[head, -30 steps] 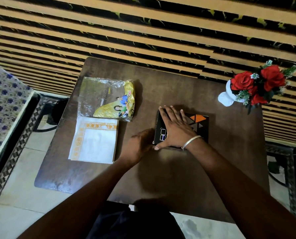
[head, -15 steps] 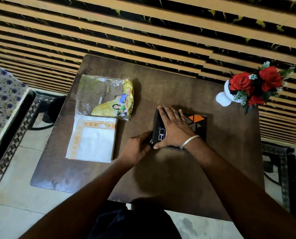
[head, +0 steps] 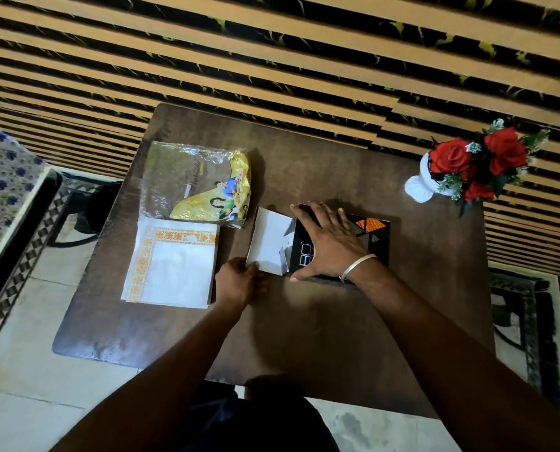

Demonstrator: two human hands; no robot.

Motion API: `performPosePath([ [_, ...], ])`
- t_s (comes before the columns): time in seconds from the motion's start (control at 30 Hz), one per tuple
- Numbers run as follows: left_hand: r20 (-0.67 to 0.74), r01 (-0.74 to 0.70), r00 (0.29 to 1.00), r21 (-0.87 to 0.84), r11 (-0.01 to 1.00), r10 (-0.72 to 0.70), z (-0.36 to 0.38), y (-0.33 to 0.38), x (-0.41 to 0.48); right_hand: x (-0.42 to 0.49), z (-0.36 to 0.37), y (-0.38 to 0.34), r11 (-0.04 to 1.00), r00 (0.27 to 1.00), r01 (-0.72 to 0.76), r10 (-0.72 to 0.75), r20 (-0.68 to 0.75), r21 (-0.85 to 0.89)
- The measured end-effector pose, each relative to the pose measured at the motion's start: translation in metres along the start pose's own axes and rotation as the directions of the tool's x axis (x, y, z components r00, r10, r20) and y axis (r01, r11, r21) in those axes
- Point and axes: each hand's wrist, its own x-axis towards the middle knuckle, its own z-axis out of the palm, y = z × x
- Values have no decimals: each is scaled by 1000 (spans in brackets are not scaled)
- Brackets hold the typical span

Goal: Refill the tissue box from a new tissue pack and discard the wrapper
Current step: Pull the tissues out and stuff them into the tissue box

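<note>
A black tissue box (head: 374, 230) with orange triangles lies on the brown table (head: 321, 321). Its left end flap (head: 267, 243) stands swung out, white inside. My left hand (head: 239, 282) pinches the near corner of that flap. My right hand (head: 330, 243) lies spread flat on top of the box and presses it down. Left of the box lies a stack of white tissues (head: 172, 262) with an orange border. Behind the stack lies the yellow and clear plastic wrapper (head: 197, 184), crumpled and flat.
A white vase of red roses (head: 467, 168) stands at the table's far right corner. A striped wall runs behind the table. A patterned cushion (head: 1, 177) sits at the left, with tiled floor around the table.
My left hand has pulled the box's left end flap open toward the left; before, the box was closed. My right hand stays pressed on the box top.
</note>
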Motion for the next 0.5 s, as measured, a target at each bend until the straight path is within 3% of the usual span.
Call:
performPosePath([
  [0.23,-83,168,983,46,985,-163,-8,2,3,1,0,2,1000,999,18,-18,31,15],
  [0.3,-68,79,995,68,995,-74,-5,5,1,2,-1,0,997,999,1,-4,35,72],
  [0.37,-48,-125,990,138,983,132,-1,6,0,3,-3,-3,994,1000,-3,3,1,110],
  [0.43,30,-324,946,159,933,324,2,14,-4,4,-5,-7,994,999,3,1,-36,109],
  [0.5,124,-439,898,193,878,422,4,27,-5,5,-5,-12,996,998,6,-1,-58,84],
])
